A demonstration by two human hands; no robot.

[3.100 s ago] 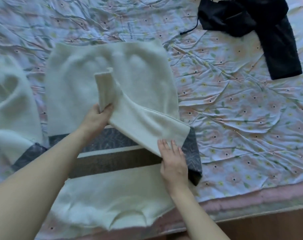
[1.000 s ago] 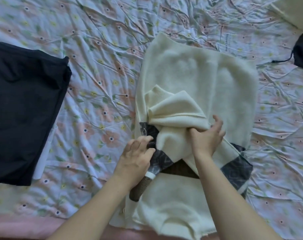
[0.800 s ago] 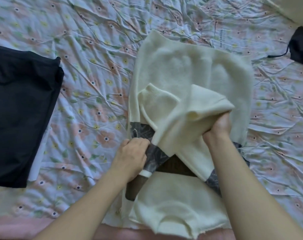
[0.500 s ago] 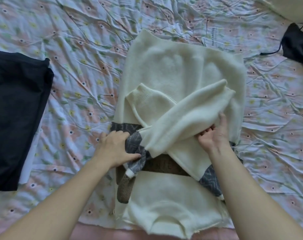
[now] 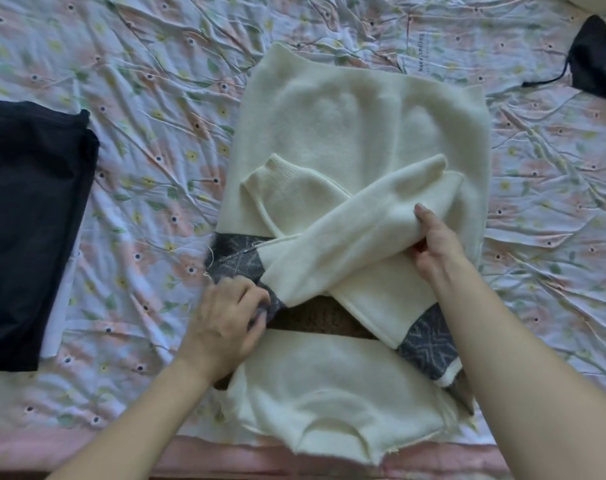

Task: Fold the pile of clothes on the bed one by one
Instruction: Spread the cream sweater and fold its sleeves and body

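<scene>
The cream sweater [image 5: 346, 119] lies flat on the bed [image 5: 156, 98], its neckline nearest the bed's pink front edge and its hem farthest away. Just beyond the neckline, the left hand [image 5: 225, 320] pinches the grey patterned band of the sleeve at the sweater's left edge, its grip narrow on the knit. Beyond that, the right hand [image 5: 436, 240] holds the same sleeve where it crosses over the other sleeve on the sweater's body, fingers curled round the fabric. Left of the sweater lies a folded black garment [image 5: 28, 230]; far right of the sweater's hem sits a dark bundle with a cord [image 5: 599, 67]. Compared with half a second ago, the upper sleeve lies flatter across the body, and the left hand has shifted nearer the sweater's middle.
</scene>
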